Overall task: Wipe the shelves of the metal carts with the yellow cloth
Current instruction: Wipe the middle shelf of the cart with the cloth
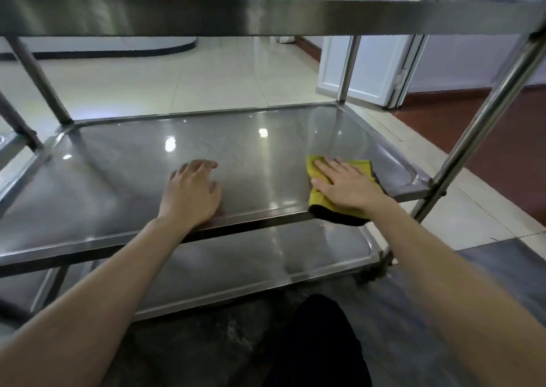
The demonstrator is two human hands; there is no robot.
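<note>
A stainless steel cart fills the view, and its middle shelf (141, 179) lies in front of me. The yellow cloth (320, 202), dark on its underside, lies flat at the shelf's near right corner and hangs a little over the front rim. My right hand (344, 182) presses on the cloth with straight, spread fingers. My left hand (192, 193) rests on the bare shelf near the front rim, its fingers loosely bent and holding nothing. The bottom shelf (236, 268) shows below.
The top shelf's rim (206, 14) runs across overhead. Upright cart posts stand at the right (484, 120), back right (348, 70) and back left (41, 82). Part of a second cart (11, 150) shows at the left edge. A white door (366, 70) stands behind. My dark-clothed knee (319, 342) is below.
</note>
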